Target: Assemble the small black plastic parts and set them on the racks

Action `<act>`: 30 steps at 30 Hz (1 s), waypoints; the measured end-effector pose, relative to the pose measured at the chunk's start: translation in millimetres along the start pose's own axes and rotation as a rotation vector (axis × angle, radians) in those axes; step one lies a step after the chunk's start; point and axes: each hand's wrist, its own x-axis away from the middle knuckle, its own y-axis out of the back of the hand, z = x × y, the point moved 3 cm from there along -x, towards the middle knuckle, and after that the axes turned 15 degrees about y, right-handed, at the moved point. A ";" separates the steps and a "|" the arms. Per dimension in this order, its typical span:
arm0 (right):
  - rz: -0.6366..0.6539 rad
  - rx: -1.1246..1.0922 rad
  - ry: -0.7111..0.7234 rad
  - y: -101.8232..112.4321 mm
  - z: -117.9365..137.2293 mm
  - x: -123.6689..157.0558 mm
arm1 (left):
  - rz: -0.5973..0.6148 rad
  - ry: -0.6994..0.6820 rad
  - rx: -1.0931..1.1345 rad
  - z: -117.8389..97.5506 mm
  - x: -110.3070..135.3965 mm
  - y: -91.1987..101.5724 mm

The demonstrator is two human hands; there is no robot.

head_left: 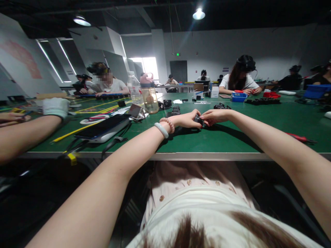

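Observation:
Over the green tabletop [191, 143], my left hand [188, 119] has its fingers and thumb closed round a small black part [198, 119], possibly plastic. My right hand [216, 116] meets it from the right, fingertips pinched together against the part's edge. Much of the part is hidden by my fingers, so its exact kind is unclear. Just beyond my left hand lies a ribbed black piece [176, 110]. Behind my right hand are more black pieces [221, 106].
To the left lie a phone-like black slab on a white body [103, 129] and cables. A drink bottle [150, 100] stands ahead. A red-handled tool [297, 137] lies right; a blue bin [239, 96] sits farther back. A co-worker's gloved hand [55, 107] is at the left.

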 end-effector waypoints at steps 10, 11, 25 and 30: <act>0.008 -0.002 0.021 1.9 -2.9 -1.0 | -0.011 0.001 0.007 0.7 -0.5 0.0; 0.007 -0.001 0.020 2.1 -3.1 -1.1 | -0.011 0.002 0.006 0.8 -0.5 0.0; -0.018 -0.016 -0.001 4.2 -5.8 -2.1 | -0.002 0.022 0.015 1.2 -0.4 0.1; -0.004 -0.031 0.005 4.2 -5.2 -1.6 | 0.001 -0.004 0.016 -0.9 1.3 0.6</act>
